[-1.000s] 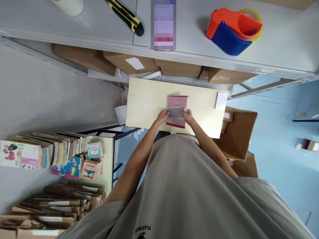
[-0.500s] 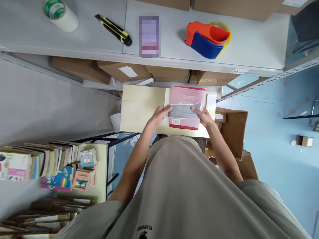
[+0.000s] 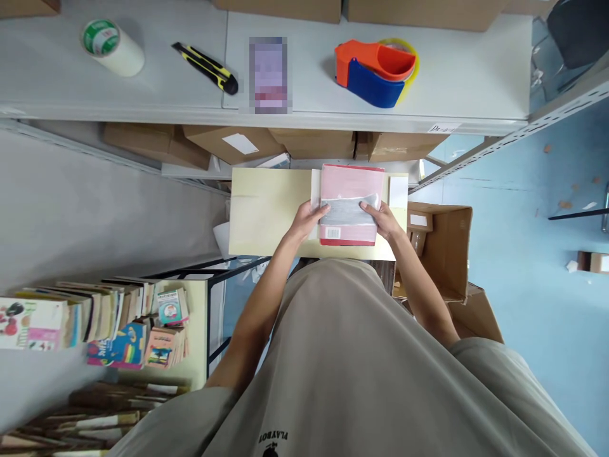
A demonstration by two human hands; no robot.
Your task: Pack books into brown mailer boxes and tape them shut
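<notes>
Both hands on one red book (image 3: 351, 198), held flat just above the pale yellow table (image 3: 266, 209) (a small one, in front of the torso). Left hand (image 3: 307, 221) clamps the book's left edge, fingers curled under and thumb on top. Right hand (image 3: 380, 218) does the same on the right edge. A grey plastic sleeve (image 3: 346, 212) lies across the near half of the cover, and both thumbs pin it against the book. A white slip (image 3: 397, 190) peeks out on the table just right of the book.

Step, as I read it: the book is being bagged or wrapped, and the sleeve is only partly on. The far half of the cover is still bare. The next move probably calls for one hand to keep the book steady while the other draws the plastic further over the cover, keeping it flat so it doesn't bunch at the corners.

Around: grey shelf (image 3: 143, 95) beyond the table, carrying a tape dispenser (image 3: 375, 70) in orange and blue, a yellow-black utility knife (image 3: 205, 66) and a tape roll (image 3: 111, 46). All are well apart from the hands. Cardboard boxes sit under the shelf, with an open carton (image 3: 442, 254) right of the table. Stacked books (image 3: 95, 317) are at lower left.
</notes>
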